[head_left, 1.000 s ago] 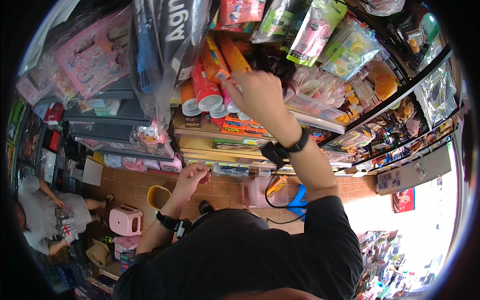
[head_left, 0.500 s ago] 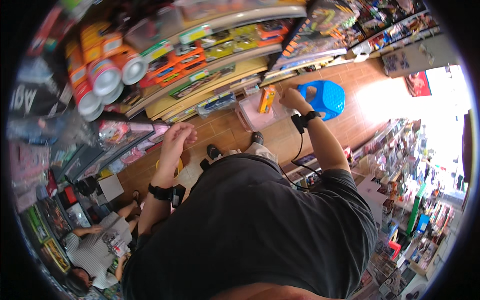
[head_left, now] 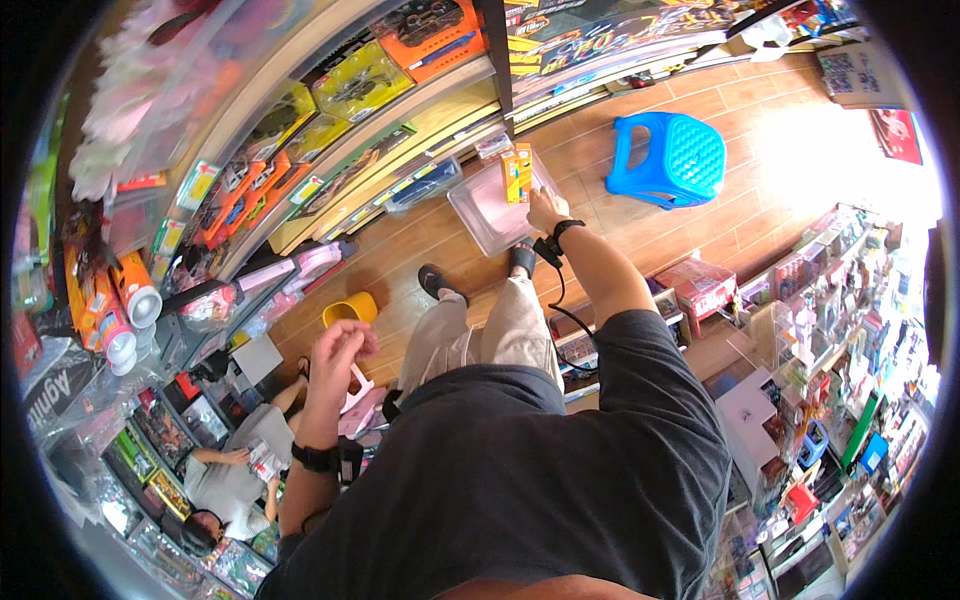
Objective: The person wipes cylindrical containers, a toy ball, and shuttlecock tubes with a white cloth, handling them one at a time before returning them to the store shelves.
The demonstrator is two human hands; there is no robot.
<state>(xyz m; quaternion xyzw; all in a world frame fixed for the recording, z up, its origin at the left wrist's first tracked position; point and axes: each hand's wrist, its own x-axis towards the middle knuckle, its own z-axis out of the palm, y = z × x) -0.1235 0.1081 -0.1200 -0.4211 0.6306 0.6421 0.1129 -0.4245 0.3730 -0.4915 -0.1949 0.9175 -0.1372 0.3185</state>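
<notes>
My right hand (head_left: pixel 546 211) reaches forward with curled fingers, close by the lower corner of an upright orange-and-yellow box (head_left: pixel 516 174). Whether the fingertips touch the box, or pinch something small, I cannot make out. Behind the hand is a clear plastic bin (head_left: pixel 478 234) showing pink, and the box appears to stand on it. My left hand (head_left: pixel 342 352) hangs in the air on the left, palm inward, its fingers loosely bent and a little apart, with nothing seen in them. Beyond it a yellow bucket (head_left: pixel 350 309) stands on the floor.
Shelves of packaged toys (head_left: pixel 360 90) run along the far left side. A blue plastic stool (head_left: pixel 668 160) stands right of the bin. Crowded merchandise (head_left: pixel 810 330) and a red box (head_left: pixel 697 287) fill the right. At lower left sits another person (head_left: pixel 235 470) holding something.
The view has shifted, bringing more floor and my legs into sight. My right hand now overlaps the bin's edge, nearer the box's lower corner. The left hand stays raised and appears empty.
</notes>
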